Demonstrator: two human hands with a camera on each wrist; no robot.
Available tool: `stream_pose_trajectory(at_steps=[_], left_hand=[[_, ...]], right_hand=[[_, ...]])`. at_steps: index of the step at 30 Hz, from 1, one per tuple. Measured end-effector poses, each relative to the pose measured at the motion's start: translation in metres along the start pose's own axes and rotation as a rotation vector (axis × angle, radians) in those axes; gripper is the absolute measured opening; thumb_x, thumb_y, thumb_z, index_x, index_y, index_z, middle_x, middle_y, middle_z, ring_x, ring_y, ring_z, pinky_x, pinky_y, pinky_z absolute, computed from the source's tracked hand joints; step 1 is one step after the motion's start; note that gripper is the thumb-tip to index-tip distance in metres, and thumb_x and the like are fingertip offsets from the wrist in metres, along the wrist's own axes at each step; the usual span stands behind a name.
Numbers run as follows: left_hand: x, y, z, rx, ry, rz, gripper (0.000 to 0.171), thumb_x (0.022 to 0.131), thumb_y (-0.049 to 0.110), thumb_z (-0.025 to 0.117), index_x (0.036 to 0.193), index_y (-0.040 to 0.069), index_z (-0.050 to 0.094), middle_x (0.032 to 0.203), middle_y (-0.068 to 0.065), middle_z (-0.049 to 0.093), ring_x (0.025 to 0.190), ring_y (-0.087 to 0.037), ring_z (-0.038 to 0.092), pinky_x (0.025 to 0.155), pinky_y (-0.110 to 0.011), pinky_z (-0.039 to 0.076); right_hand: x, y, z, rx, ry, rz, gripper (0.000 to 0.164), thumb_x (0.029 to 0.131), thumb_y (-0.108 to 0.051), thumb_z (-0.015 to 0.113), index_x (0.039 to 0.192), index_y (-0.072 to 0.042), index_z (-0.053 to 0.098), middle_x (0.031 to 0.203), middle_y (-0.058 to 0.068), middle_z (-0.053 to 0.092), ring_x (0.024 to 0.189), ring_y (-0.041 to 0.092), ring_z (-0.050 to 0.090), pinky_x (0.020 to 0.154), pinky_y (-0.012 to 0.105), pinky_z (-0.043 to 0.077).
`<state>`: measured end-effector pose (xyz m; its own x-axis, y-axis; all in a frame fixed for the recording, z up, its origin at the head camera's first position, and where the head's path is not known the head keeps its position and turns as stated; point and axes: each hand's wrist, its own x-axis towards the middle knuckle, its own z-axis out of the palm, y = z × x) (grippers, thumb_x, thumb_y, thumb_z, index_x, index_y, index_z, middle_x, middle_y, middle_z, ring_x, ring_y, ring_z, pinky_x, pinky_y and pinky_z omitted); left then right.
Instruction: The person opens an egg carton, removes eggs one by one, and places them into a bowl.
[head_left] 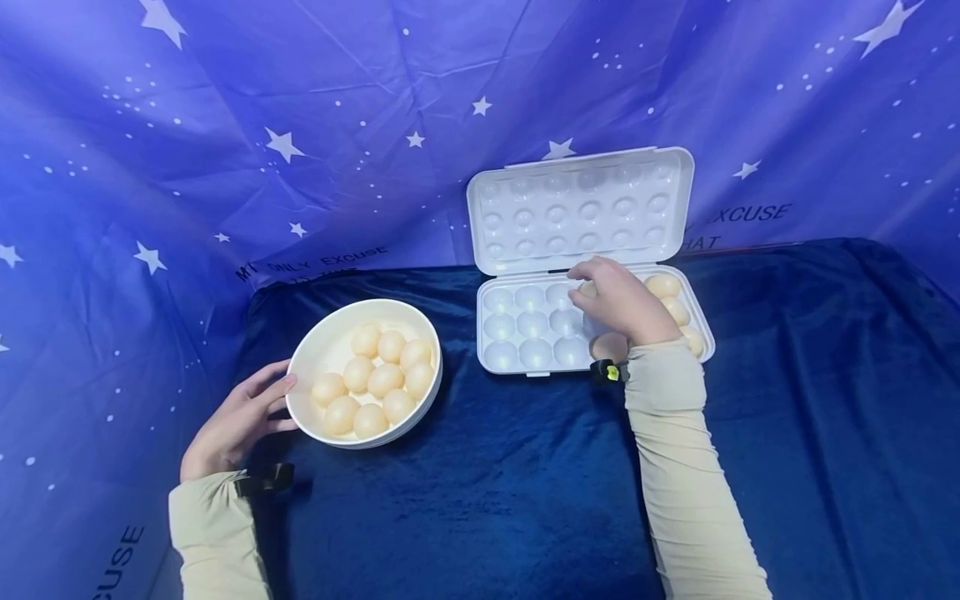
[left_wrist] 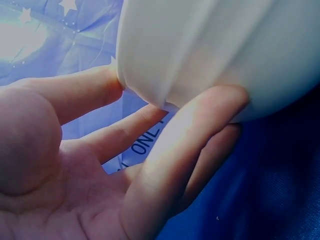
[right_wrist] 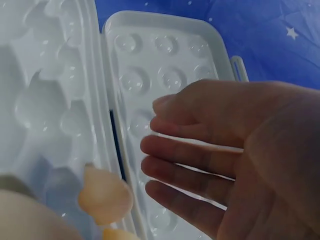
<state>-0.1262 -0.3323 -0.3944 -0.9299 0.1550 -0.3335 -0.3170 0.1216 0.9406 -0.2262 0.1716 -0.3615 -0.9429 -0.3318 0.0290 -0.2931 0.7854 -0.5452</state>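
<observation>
My left hand holds the near-left side of a white bowl, thumb at the rim and fingers against the outer wall. Several pale eggs lie in the bowl. Over the right half of an opened white egg box is my right hand, its fingers extended with nothing between them in the right wrist view. An egg sits in the box's back row below the fingertips. More eggs fill the right-end column, and another egg shows beside the wrist. The hand hides part of the cups between.
The box's dimpled lid stands raised at the back, near a blue star-printed curtain. Left of the eggs, several columns of cups are bare. Dark blue cloth covers the table.
</observation>
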Motion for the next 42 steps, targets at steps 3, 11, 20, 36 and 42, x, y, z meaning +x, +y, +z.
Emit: stream_pose_trajectory(at_steps=[3,11,20,36,42], left_hand=[[0.000,0.000,0.000,-0.004,-0.004,0.002,0.023,0.105,0.024,0.050,0.128,0.024,0.049,0.108,0.012,0.068,0.096,-0.005,0.068,0.077,-0.031,0.060],[-0.001,0.001,-0.002,0.013,-0.001,-0.005,0.032,0.105,0.025,0.051,0.136,0.019,0.044,0.108,0.013,0.068,0.097,-0.004,0.068,0.077,-0.031,0.060],[0.001,0.001,-0.002,-0.001,-0.001,-0.005,0.031,0.105,0.026,0.051,0.134,0.019,0.045,0.106,0.014,0.069,0.096,-0.004,0.068,0.078,-0.031,0.060],[0.002,0.001,-0.002,0.014,0.008,-0.004,0.034,0.105,0.027,0.052,0.136,0.018,0.043,0.106,0.013,0.069,0.096,-0.004,0.068,0.078,-0.031,0.060],[0.001,0.001,-0.002,0.022,0.008,-0.012,0.038,0.105,0.027,0.052,0.139,0.016,0.041,0.107,0.014,0.068,0.096,-0.004,0.068,0.078,-0.031,0.060]], right_hand=[[0.000,0.006,0.000,-0.019,0.002,0.011,0.039,0.093,-0.008,0.051,0.127,0.010,0.057,0.131,0.030,0.055,0.126,0.046,0.047,0.111,0.055,0.035],[0.000,0.013,0.005,-0.032,0.000,0.051,0.040,0.093,-0.008,0.048,0.127,0.010,0.058,0.133,0.032,0.053,0.129,0.051,0.040,0.113,0.059,0.029],[0.002,0.021,0.008,-0.047,0.020,0.048,0.034,0.092,-0.003,0.053,0.123,0.011,0.060,0.129,0.033,0.055,0.126,0.050,0.042,0.112,0.058,0.030],[0.007,0.027,0.016,-0.029,0.054,0.071,0.042,0.085,0.009,0.052,0.126,0.008,0.059,0.127,0.030,0.054,0.117,0.048,0.043,0.104,0.056,0.035],[0.007,0.029,0.017,-0.027,0.070,0.088,0.042,0.084,0.006,0.055,0.126,0.006,0.060,0.123,0.030,0.056,0.109,0.045,0.043,0.099,0.055,0.036]])
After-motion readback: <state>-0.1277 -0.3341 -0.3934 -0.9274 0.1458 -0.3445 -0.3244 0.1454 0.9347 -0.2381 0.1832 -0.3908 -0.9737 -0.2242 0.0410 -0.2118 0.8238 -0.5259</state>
